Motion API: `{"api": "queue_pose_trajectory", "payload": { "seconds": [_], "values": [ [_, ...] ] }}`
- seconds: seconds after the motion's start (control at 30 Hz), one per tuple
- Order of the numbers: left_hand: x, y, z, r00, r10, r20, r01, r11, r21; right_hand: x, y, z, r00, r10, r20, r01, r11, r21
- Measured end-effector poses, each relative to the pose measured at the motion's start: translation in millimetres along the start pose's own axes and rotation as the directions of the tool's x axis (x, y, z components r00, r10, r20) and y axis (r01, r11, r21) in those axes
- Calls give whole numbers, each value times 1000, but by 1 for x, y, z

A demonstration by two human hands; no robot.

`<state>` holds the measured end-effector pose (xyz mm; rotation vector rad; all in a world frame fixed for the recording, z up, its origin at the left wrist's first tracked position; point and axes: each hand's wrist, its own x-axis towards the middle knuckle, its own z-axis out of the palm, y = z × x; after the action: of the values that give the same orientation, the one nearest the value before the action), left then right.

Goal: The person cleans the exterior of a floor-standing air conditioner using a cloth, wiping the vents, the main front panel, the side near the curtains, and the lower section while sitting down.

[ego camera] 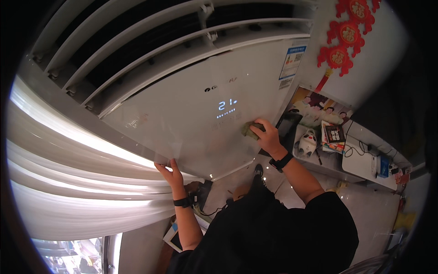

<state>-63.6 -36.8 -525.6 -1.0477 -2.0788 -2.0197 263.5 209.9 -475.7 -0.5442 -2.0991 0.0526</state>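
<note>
A tall white floor-standing air conditioner (191, 113) fills the view before me, its smooth front panel bearing a lit display (226, 105). My right hand (268, 135) grips a crumpled olive-green cloth (252, 131) against the panel's lower right part. At the left side edge of the unit, my left hand (171, 174) rests with its fingers spread and the thumb apart, holding nothing that shows. Curved louvre slats (137, 51) span the upper part of the unit, above the panel.
White curtains (85, 178) hang close at the left. To the right, a white cabinet (352, 178) bears a panda figure (307, 142), stacked books (332, 137) and cables. Red hanging ornaments (338, 58) are on the wall. Dark items and a cable (215, 213) lie near the unit's base.
</note>
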Motion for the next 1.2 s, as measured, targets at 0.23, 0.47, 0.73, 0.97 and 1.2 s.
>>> {"api": "queue_pose_trajectory", "payload": {
  "seconds": [0.23,0.47,0.73,0.97,1.2],
  "values": [
    [-9,-5,8,997,-51,-60,52,999,11,109,-15,-56,949,-95,-300,77,995,-70],
    [-14,-16,14,992,-101,-77,92,990,-111,194,-39,-100,885,-6,-466,8,1000,1],
    [-15,-27,13,993,-94,-77,85,990,-112,151,-29,-76,922,-310,-233,269,944,-191],
    [-20,-23,16,984,-118,-137,100,987,-128,45,9,-23,925,-379,-3,374,915,-149],
    [-23,-12,17,975,-13,-221,4,999,-41,5,37,-29,991,-97,-94,79,980,-185]
  ]
}}
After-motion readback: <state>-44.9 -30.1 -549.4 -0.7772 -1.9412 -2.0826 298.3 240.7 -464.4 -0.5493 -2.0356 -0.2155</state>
